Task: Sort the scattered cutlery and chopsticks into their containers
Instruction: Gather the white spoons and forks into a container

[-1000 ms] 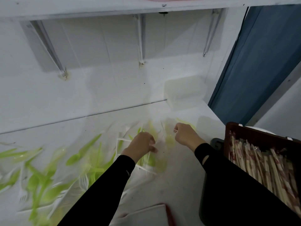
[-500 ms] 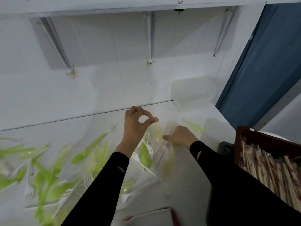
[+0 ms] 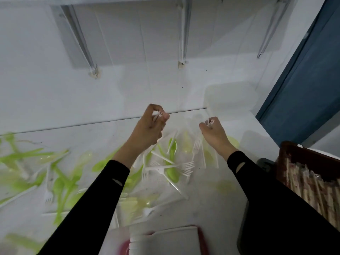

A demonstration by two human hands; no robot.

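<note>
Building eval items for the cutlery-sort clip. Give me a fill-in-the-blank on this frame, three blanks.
1. The left hand and the right hand each hold white plastic ____.
2. The spoons scattered on the counter are ____ in colour.
3. The brown crate on the person's right holds wrapped ____.

Missing words: forks; green; chopsticks.

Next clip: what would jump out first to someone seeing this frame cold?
Mid-frame, the left hand pinches a white fork and the right hand grips a few forks. Beneath them green spoons and loose white forks litter the counter. A brown crate of wrapped chopsticks sits at right.
</note>
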